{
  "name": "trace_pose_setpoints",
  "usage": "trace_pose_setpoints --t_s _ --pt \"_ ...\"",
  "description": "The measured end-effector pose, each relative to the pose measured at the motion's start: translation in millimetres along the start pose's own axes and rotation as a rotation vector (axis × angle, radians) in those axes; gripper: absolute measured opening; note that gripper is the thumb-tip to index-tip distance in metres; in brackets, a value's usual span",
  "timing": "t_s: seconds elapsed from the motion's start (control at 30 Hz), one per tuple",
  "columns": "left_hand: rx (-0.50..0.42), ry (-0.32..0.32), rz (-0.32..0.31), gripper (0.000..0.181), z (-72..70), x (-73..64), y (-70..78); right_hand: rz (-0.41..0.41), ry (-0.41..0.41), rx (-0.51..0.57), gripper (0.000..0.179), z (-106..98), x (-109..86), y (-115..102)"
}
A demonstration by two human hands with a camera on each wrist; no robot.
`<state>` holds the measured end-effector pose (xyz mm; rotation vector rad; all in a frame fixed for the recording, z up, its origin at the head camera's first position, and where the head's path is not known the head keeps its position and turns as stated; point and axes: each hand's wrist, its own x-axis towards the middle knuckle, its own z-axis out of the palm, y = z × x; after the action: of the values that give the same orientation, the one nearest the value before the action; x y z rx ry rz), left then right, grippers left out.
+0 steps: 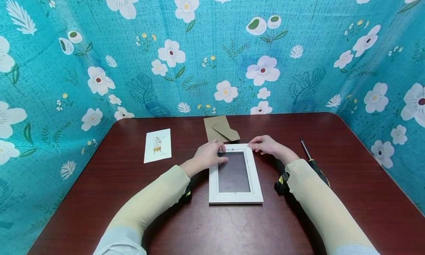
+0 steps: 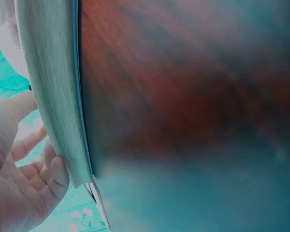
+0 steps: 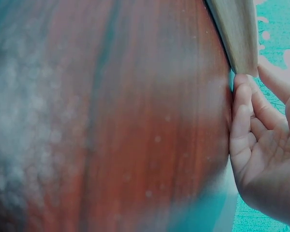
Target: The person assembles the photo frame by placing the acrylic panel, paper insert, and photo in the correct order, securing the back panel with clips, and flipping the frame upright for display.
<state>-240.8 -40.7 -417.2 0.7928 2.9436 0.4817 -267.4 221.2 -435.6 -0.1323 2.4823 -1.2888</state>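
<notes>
A white picture frame (image 1: 256,185) with a dark grey pane (image 1: 233,172) lies flat on the table. My left hand (image 1: 207,155) rests over its upper left part, thumb and index finger apart above the pane's corner. In the left wrist view, the lower fingers of that hand (image 2: 34,188) touch the outer side of the frame (image 2: 58,96). At the frame's upper right corner, my right hand (image 1: 270,147) pinches the edge. The right wrist view has the fingers of this hand (image 3: 261,130) bent against the frame's corner (image 3: 241,43).
A brown backing board (image 1: 212,126) with its folded stand flap lies just beyond the frame. To the left is a white card (image 1: 158,145) with a potted plant print. A screwdriver (image 1: 310,153) lies right of my right forearm. Flowered blue cloth (image 1: 199,63) surrounds the dark red table (image 1: 109,185).
</notes>
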Motion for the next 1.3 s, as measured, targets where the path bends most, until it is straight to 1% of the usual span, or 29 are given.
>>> trace_pose_setpoints --t_s 0.1,0.27,0.63,0.73,0.87,0.97,1.07,1.17,1.3 --pt "-0.001 -0.014 -0.005 0.032 -1.6 0.4 0.9 0.014 0.006 -0.006 0.037 0.7 1.9 0.6" --pt "-0.005 -0.025 -0.009 0.031 -2.6 1.0 1.4 0.006 0.001 -0.002 0.037 -0.1 1.2 -0.6" --pt "-0.019 -0.026 0.005 0.029 -1.9 1.4 0.2 0.009 -0.009 0.007 0.037 -1.2 0.7 -1.9" --pt "-0.046 -0.024 0.015 0.028 -3.3 1.4 -1.3 0.007 -0.005 0.007 0.037 -1.0 1.1 -1.4" --pt "-0.109 -0.014 0.026 0.026 -6.6 0.5 -6.4 0.0 -0.002 0.0 0.036 -0.1 1.3 -1.3" --pt "-0.14 0.005 0.025 0.023 -10.2 -2.6 -14.2 0.003 -0.003 0.0 0.037 1.0 1.4 -1.6" --pt "-0.148 0.037 0.015 0.021 -15.0 -9.0 -26.1 0.009 -0.004 0.003 0.038 1.8 1.2 -2.3" --pt "-0.156 0.079 -0.016 0.02 -20.9 -17.1 -42.2 0.009 -0.003 0.0 0.038 1.5 0.4 -3.0" --pt "-0.186 0.132 -0.074 0.021 -31.4 -27.4 -68.8 0.001 -0.002 -0.005 0.037 -0.2 -0.4 -3.3"
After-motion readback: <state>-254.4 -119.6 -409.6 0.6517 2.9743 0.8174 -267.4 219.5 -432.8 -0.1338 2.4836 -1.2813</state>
